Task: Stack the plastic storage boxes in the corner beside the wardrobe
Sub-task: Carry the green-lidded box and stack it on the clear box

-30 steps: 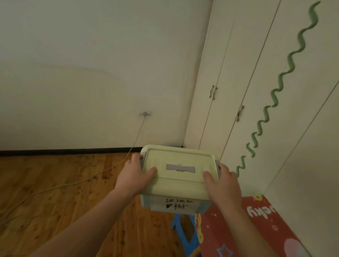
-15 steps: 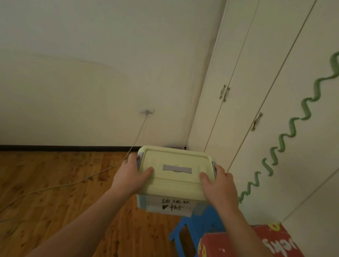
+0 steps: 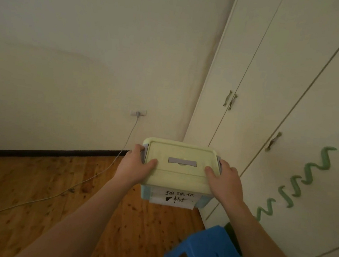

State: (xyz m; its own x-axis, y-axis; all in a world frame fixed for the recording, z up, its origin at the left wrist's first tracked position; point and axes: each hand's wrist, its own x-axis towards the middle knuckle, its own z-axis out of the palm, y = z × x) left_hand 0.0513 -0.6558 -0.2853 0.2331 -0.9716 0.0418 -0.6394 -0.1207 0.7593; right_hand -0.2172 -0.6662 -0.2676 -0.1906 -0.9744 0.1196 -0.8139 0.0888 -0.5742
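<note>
I hold a plastic storage box (image 3: 179,175) in the air in front of me, above the wooden floor. It has a pale yellow lid with a grey handle, a light blue body and a white label with handwriting on its near side. My left hand (image 3: 134,167) grips the lid's left edge at the grey clip. My right hand (image 3: 224,181) grips the right edge the same way. The white wardrobe (image 3: 272,101) fills the right side. The corner beside it lies just beyond the box, where wall and wardrobe meet; its floor is hidden by the box.
A blue plastic stool (image 3: 207,256) stands on the floor at the lower right, near the wardrobe. A white cable (image 3: 101,173) runs from a wall socket (image 3: 138,113) down across the wooden floor (image 3: 32,187) to the left. A green wavy decoration (image 3: 310,176) hangs on a wardrobe door.
The view has shifted forward and to the left, closer to the corner. The box stays held in both hands. The red patterned item at lower right has almost left the view and the stool shows more.
</note>
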